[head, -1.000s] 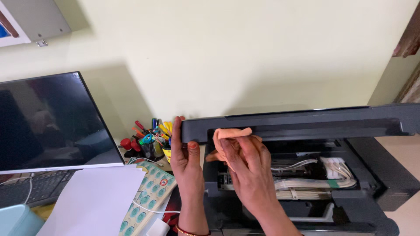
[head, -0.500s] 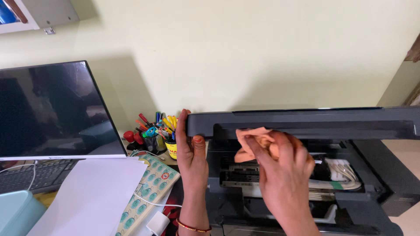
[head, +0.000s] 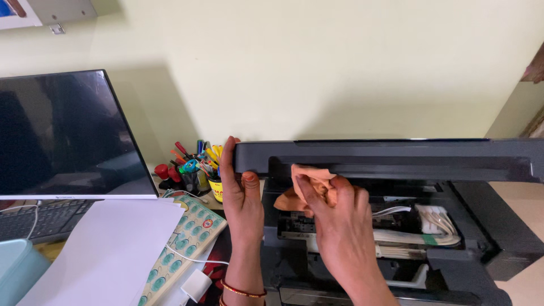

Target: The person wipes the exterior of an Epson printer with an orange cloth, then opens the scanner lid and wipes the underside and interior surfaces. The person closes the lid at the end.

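Peach-orange cleaning cloth (head: 309, 184), bunched up, sits in our right hand (head: 334, 218), fingers closed around it, pressed against the underside edge of the raised dark-grey printer lid (head: 396, 158). Our left hand (head: 242, 195) holds the lid's left corner, fingers wrapped over the top edge, thumb on the front, propping it open. Below, the black inkjet printer body (head: 481, 243) shows white ribbon cables and ink tubes (head: 430, 224). We judge the step as wiping the lid's inner edge, mid-wipe. Next move calls for sliding the cloth along the edge while we hold the lid steady, clear of the tubes. On the worktop left: dark monitor (head: 62, 136), pen cup (head: 198, 164), white paper sheet (head: 107, 249).
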